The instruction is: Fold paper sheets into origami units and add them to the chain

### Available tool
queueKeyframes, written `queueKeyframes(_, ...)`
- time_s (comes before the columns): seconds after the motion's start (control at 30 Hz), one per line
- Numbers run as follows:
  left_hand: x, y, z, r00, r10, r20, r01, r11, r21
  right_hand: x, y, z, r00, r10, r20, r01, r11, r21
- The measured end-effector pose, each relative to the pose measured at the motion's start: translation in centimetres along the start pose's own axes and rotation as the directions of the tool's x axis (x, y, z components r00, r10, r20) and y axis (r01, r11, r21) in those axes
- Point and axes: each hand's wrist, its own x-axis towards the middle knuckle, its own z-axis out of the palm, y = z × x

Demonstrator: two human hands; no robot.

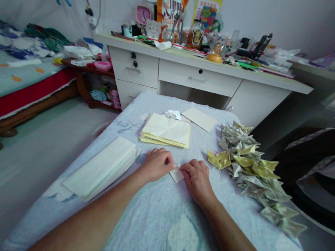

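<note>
Apparently a fold is in hand: left hand (157,164) and right hand (197,179) pinch the small paper (177,175) with their fingers, over the cloth-covered desk (145,212), nearer than the paper stack (167,129). The next move likely calls for aligned edges and firm pressing.

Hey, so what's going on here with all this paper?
A person's left hand and right hand meet at a small pale piece of paper. Beyond the hands lies a stack of square-cornered sheets. A long pale paper stack lies to the left, and many folded paper shapes are gathered to the right.
</note>
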Motion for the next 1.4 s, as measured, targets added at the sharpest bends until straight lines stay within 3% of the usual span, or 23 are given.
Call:
queueKeyframes(0.5,-0.1,0.3,0.4,1.0,-0.007,0.029,0.004,0.995,0.096,0.2,-0.5,0.0,0.999,0.046,0.022,-0.045,0.997,-0.059)
queueKeyframes(0.7,-0.2,0.0,-0.2,0.996,0.015,0.091,-0.021,0.998,0.06,0.2,-0.4,0.3,0.998,0.053,0.022,-0.051,0.996,-0.067)
queueKeyframes(1.4,-0.1,-0.1,-0.5,0.994,0.027,0.105,-0.03,0.999,0.028,0.2,-0.6,0.1,0.999,0.041,0.017,-0.04,0.997,-0.066)
